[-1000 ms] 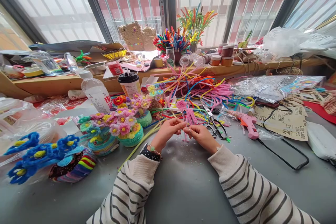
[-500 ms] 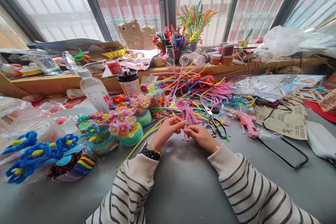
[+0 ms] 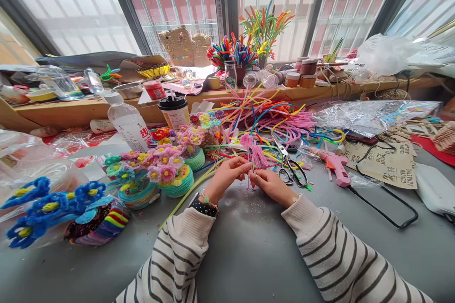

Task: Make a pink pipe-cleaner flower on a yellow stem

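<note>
My left hand and my right hand meet at mid-table, thumbs and fingertips pinched together around a thin stem. Just above the fingertips shows a fuzzy pink pipe-cleaner flower, which seems to belong to that stem; the join is hidden by my fingers. Pink pipe-cleaner strands hang or lie right behind my right fingertips; I cannot tell which. Silver scissors with black handles lie just beyond my right hand. Nearest my left hand stands a turquoise coiled pot with pink flowers.
Loose pipe cleaners heap up behind my hands. To the right lie a pink glue gun with its black cord and sandpaper sheets. On the left are blue flowers, a water bottle and a lidded cup.
My right fingertips have shifted slightly, and the thin stem now shows between both hands. The pink flower has moved a touch to the right.
</note>
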